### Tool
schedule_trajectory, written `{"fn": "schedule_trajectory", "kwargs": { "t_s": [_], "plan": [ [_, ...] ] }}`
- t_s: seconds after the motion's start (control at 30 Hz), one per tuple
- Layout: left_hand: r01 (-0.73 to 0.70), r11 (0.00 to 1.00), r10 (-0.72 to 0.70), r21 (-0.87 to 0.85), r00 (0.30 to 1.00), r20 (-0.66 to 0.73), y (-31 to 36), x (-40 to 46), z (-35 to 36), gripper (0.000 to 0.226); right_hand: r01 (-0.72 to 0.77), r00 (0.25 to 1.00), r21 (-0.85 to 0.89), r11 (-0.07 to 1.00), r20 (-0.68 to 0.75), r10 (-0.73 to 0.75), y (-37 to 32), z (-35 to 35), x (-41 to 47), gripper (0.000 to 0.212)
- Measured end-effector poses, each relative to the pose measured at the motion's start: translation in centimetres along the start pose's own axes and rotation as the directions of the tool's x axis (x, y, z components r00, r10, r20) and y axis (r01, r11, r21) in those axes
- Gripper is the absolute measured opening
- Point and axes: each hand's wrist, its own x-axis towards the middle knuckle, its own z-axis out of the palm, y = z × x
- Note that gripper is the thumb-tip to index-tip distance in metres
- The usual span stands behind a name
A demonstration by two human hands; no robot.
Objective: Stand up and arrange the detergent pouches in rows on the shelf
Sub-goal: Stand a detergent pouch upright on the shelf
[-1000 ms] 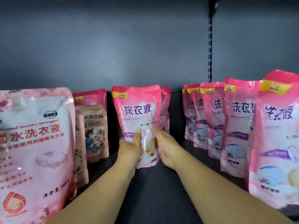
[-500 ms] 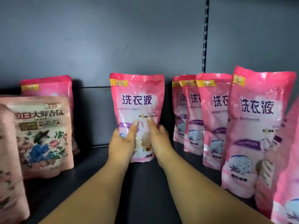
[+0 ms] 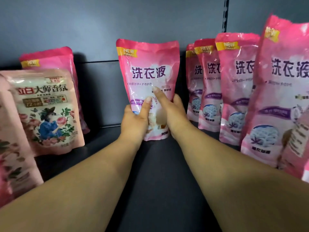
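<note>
1. Compared with the earlier pictures, the view had come nearer to the back of the shelf, and the big pale pouch at the left front edge had gone almost out of view.
2. The row of pink pouches along the right edge of the shelf looked larger but seemed not to have shifted.
3. The held pouch stood upright near the back edge, in the middle, just as before, apart from the row.
4. The floral pouch stood by the left edge, with another pink pouch behind it.
5. The left hand and the right hand clasped the lower part of the held pouch from both sides, thumbs pressed on its front.
6. To do it well, I judge the base should sit flat before release, the front facing forward, in line with its neighbours.
</note>
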Motion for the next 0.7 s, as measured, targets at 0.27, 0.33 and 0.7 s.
{"fn": "schedule_trajectory", "kwargs": {
  "t_s": [0.27,0.33,0.7],
  "plan": [
    [0.067,0.998,-0.067,-0.001,0.998,-0.019,0.8,-1.2,0.2,0.057,0.073,0.992,-0.120,0.990,-0.097,-0.085,0.4,0.3,-0.3,0.056],
    [0.151,0.986,-0.148,0.070,0.988,-0.047,1.7,-2.5,0.0,0.060,0.098,0.986,-0.120,0.988,-0.124,-0.113,-0.1,0.2,-1.1,0.057],
    [-0.047,0.642,-0.038,0.765,0.995,0.093,7.3,-12.7,-9.9,0.033,0.412,0.911,-0.370,0.833,0.202,-0.360,-2.5,4.5,-5.8,0.019]
  ]
}}
